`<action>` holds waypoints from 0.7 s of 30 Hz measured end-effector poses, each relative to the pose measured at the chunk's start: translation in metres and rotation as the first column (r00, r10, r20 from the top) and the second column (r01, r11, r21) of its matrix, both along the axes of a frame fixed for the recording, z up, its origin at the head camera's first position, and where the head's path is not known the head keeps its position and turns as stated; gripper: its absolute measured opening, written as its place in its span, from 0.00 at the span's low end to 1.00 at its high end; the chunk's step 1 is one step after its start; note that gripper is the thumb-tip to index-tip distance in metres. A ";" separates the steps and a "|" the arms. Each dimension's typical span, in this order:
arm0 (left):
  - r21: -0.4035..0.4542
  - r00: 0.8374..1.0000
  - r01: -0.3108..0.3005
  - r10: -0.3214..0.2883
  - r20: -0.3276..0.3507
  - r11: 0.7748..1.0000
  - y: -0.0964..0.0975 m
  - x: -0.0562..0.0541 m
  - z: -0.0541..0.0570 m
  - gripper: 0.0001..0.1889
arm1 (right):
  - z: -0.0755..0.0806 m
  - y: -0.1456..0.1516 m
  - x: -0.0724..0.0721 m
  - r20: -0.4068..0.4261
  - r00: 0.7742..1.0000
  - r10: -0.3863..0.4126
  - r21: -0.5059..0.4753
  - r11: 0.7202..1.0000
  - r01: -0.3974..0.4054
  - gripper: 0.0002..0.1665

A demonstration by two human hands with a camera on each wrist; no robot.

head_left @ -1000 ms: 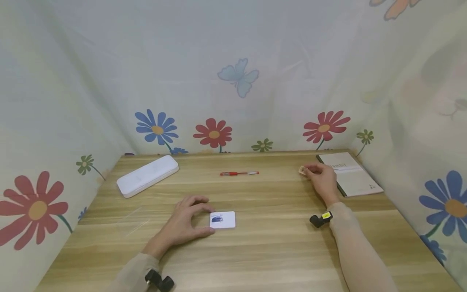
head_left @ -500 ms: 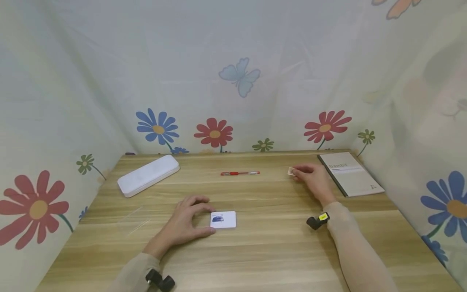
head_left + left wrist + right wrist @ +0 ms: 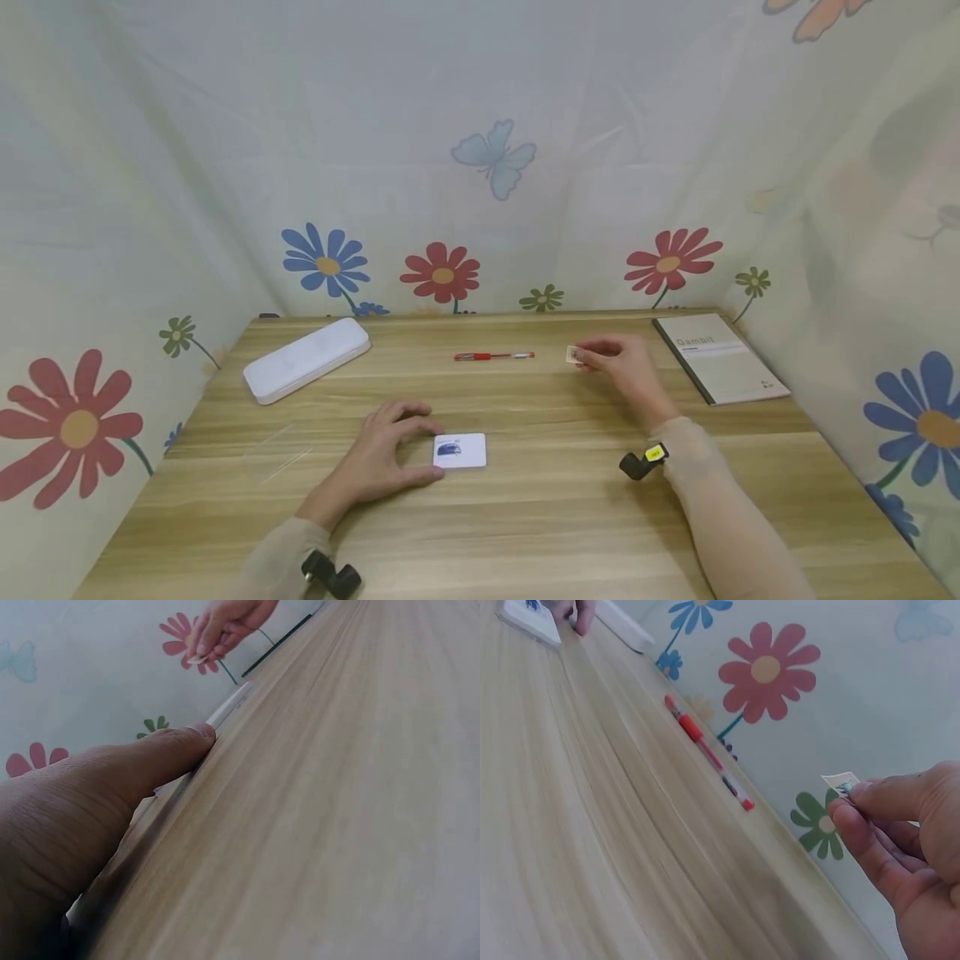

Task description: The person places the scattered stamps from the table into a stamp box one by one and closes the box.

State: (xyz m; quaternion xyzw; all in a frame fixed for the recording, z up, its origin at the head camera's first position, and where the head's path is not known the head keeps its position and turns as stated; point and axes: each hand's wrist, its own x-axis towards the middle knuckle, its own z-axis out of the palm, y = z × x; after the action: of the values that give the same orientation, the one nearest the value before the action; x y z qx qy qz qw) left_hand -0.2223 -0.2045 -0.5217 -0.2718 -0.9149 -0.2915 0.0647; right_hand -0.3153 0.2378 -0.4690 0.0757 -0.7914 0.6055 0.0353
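My left hand [image 3: 382, 454] lies at a small flat white box [image 3: 467, 450] with rounded corners and a dark blue picture. Its thumb and a finger hold the left end of the box from the near and far sides; the left wrist view shows the thumb [image 3: 176, 754] against the box's edge. Between thumb and fingertips, my right hand [image 3: 626, 367] pinches a small stamp-like square [image 3: 572, 355] with a pale border and a dark print. This square [image 3: 841, 782] is raised above the table in the right wrist view, its lower corner covered by the fingers.
A red pen [image 3: 493, 357] lies crosswise toward the back of the table. At the back left is a white oblong case [image 3: 307, 361]; at the back right, a notebook [image 3: 723, 358] with a dark spine. A transparent sheet [image 3: 277, 454] lies left of my left hand.
My right hand has moved left, away from the notebook toward the pen, carrying the small stamp-like square. The left hand and the white box stay where they were.
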 end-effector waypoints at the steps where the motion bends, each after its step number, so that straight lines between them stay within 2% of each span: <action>1: 0.000 1.000 -0.001 0.001 0.001 1.000 0.000 0.000 0.000 0.31 | 0.002 -0.003 0.002 0.004 1.000 0.001 -0.004 1.000 -0.001 0.15; 7: 0.006 1.000 -0.012 0.012 0.010 1.000 -0.001 -0.001 -0.001 0.31 | 0.013 -0.017 0.010 0.025 0.999 0.035 0.006 0.999 -0.035 0.14; 12: 0.006 1.000 -0.016 0.016 0.016 1.000 0.000 0.000 0.002 0.31 | 0.016 -0.031 0.013 0.033 0.997 0.074 0.019 0.997 -0.075 0.14; 21: -0.001 1.000 -0.011 0.011 0.022 1.000 0.000 -0.001 -0.001 0.31 | 0.006 -0.054 0.027 0.072 0.987 0.145 0.001 0.989 -0.145 0.11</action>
State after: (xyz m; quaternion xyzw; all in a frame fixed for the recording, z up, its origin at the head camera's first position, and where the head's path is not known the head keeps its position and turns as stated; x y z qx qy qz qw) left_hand -0.2234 -0.2046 -0.5231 -0.2636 -0.9171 -0.2938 0.0564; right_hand -0.2887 0.1837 -0.4631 0.1113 -0.7866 0.6062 -0.0376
